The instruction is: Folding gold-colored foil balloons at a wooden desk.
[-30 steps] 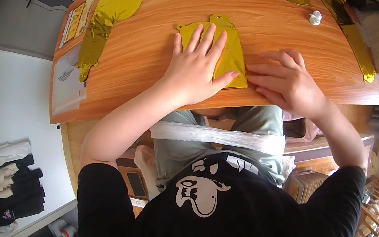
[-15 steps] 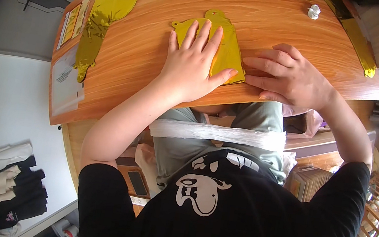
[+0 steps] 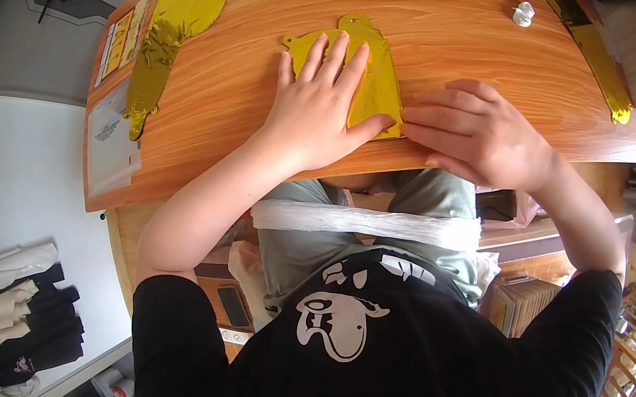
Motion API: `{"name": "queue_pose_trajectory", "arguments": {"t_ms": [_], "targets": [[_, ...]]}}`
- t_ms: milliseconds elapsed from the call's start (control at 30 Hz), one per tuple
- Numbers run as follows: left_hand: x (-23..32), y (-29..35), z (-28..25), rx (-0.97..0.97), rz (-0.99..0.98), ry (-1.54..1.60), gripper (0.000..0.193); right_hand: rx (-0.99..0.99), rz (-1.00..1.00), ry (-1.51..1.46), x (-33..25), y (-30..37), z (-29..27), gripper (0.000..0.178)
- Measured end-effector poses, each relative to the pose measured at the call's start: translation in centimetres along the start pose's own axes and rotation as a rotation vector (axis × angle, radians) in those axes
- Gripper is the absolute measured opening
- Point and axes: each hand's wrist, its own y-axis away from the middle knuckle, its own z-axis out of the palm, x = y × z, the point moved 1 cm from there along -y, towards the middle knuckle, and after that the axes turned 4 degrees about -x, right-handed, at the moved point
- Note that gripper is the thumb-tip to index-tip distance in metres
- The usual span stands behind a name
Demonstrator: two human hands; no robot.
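Observation:
A flat, folded gold foil balloon (image 3: 378, 72) lies on the wooden table near its front edge. Small tabs with holes stick out along its far side. My left hand (image 3: 317, 104) presses palm-down on it, fingers spread, the thumb reaching toward its near right corner. The part under that palm is hidden. At the foil's right edge, by the same corner, my right hand (image 3: 484, 133) rests with fingers stretched and a little apart. Its fingertips touch the edge, and the thumb sits apart by the table's rim.
Another long gold foil balloon (image 3: 176, 21) lies at the left of the table (image 3: 238, 129), beside a printed card (image 3: 124, 38) and a clear plastic bag (image 3: 108, 143). More gold foil (image 3: 594, 55) and a crumpled white piece (image 3: 523, 14) are at the far right. A white band (image 3: 368, 222) crosses my lap.
My right hand has shifted slightly left and down against the foil's edge. The left hand stays flat on the foil, nearly unmoved.

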Motion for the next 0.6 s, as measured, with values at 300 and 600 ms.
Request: {"name": "queue_pose_trajectory", "arguments": {"t_ms": [300,600], "targets": [[-0.1,0.0,-0.1,-0.010,-0.006,0.010,0.093,0.029,0.056,0.107,-1.5,0.3,0.4,0.040],[-0.4,-0.1,0.5,0.038,0.037,-0.020,0.096,0.103,0.262,-0.109,1.6,-2.8,0.6,0.044]]}}
